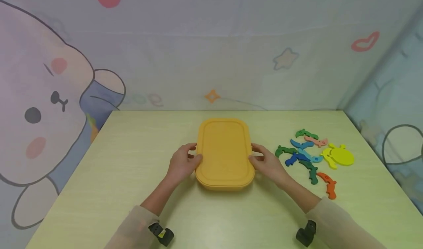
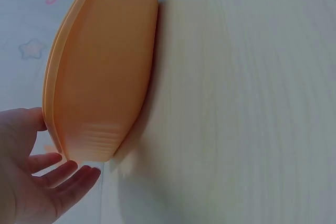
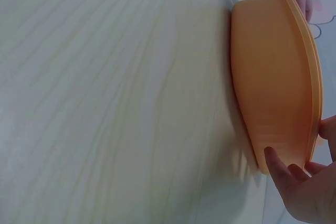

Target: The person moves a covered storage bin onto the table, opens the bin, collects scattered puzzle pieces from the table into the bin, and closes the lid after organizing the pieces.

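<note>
A yellow-orange lidded plastic box (image 1: 226,151) stands in the middle of the table, its lid on. My left hand (image 1: 182,163) holds its left side, thumb at the lid's edge and fingertips under the rim. On the opposite side my right hand (image 1: 269,166) holds the rim in the same way. In the left wrist view the box's tapering side wall (image 2: 105,66) shows, with the left thumb against the lid edge. The right wrist view shows the other wall (image 3: 273,77), with one right fingertip at its lower ribbed part.
To the right lie several small animal-shaped pieces in green, blue and pink, plus an orange piece (image 1: 328,184) nearest the front. A yellow round piece (image 1: 342,156) with small knobs lies at their right. Behind the table (image 1: 138,135) hangs a printed cloth (image 1: 244,69).
</note>
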A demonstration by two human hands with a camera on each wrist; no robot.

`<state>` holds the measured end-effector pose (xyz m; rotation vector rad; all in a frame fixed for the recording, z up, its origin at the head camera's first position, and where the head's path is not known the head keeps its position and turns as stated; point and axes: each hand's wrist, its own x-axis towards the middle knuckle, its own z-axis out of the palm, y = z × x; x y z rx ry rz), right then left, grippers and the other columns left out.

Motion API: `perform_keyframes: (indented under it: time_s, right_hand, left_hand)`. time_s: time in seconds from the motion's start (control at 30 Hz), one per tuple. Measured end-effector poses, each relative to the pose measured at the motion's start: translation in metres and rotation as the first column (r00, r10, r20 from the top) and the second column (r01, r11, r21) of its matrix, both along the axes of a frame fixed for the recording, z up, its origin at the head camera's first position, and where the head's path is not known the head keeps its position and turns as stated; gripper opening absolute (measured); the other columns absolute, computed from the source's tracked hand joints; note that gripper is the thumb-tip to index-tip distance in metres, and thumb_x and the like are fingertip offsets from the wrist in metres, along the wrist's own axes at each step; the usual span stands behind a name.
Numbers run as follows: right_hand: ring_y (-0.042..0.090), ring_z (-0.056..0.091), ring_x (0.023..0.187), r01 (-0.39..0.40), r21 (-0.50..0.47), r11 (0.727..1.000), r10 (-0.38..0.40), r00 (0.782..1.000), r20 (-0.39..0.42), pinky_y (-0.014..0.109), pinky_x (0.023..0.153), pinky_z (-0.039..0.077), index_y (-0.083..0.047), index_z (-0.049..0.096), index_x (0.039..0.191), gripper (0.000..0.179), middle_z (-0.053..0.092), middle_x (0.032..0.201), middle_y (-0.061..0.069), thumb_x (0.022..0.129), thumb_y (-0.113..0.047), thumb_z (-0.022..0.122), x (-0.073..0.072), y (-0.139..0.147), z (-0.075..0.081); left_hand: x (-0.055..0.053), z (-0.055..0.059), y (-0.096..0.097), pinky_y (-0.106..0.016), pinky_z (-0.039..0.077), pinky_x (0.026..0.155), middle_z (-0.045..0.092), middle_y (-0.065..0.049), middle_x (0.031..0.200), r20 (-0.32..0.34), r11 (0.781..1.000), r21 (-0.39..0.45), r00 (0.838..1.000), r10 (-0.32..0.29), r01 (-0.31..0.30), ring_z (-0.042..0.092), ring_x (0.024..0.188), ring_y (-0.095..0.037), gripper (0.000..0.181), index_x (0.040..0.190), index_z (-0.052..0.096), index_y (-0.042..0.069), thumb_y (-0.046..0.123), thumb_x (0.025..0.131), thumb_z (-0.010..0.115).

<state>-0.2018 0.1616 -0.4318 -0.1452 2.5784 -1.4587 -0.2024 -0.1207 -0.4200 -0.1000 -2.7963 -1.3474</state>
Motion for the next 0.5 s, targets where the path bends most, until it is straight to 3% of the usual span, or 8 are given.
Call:
perform_keyframes:
  time_s: [0.13, 0.23, 0.33, 0.5]
  right_hand:
    - [0.032, 0.050, 0.119, -0.017, 0.070, 0.997, 0.028, 0.988, -0.155, 0.040, 0.086, 0.051, -0.009, 0.038, 0.139, 0.053, 0.041, 0.139, 0.013, 0.092, -0.024, 0.056, 0.0008, -0.0006, 0.0016]
    - [0.034, 0.049, 0.119, -0.023, 0.136, 0.990, 0.057, 0.966, -0.251, 0.042, 0.086, 0.051, -0.005, 0.042, 0.136, 0.050, 0.044, 0.134, 0.016, 0.091, -0.020, 0.057, 0.0012, -0.0001, 0.0026]
    - [0.033, 0.049, 0.118, -0.014, 0.208, 0.978, 0.081, 0.945, -0.316, 0.043, 0.084, 0.051, -0.006, 0.047, 0.132, 0.047, 0.046, 0.132, 0.015, 0.090, -0.021, 0.059, 0.0013, 0.0005, 0.0044]
    - [0.027, 0.052, 0.114, -0.010, 0.343, 0.939, 0.160, 0.896, -0.415, 0.042, 0.085, 0.051, -0.008, 0.055, 0.125, 0.041, 0.050, 0.130, 0.012, 0.088, -0.023, 0.061, 0.0017, 0.0006, 0.0082]
  left_hand:
    - [0.0010, 0.0025, -0.0002, -0.038, 0.051, 0.078, 0.057, -0.007, 0.119, -0.136, 0.991, -0.135, 0.990, -0.041, 0.022, 0.057, 0.103, -0.024, 0.041, 0.122, 0.058, 0.012, 0.027, 0.085, 0.060]
    - [0.0013, 0.0038, -0.0015, -0.039, 0.051, 0.078, 0.058, -0.006, 0.118, -0.240, 0.964, -0.262, 0.966, -0.099, 0.033, 0.057, 0.106, -0.023, 0.036, 0.118, 0.061, 0.013, 0.027, 0.084, 0.063]
    - [0.0019, 0.0055, -0.0034, -0.037, 0.052, 0.075, 0.059, -0.002, 0.115, -0.329, 0.927, -0.371, 0.926, -0.184, 0.053, 0.056, 0.106, -0.022, 0.032, 0.113, 0.064, 0.013, 0.026, 0.083, 0.065]
    - [0.0043, 0.0090, -0.0086, -0.034, 0.052, 0.076, 0.061, -0.002, 0.111, -0.421, 0.866, -0.487, 0.836, -0.350, 0.118, 0.057, 0.102, -0.022, 0.028, 0.106, 0.066, 0.011, 0.023, 0.080, 0.068]
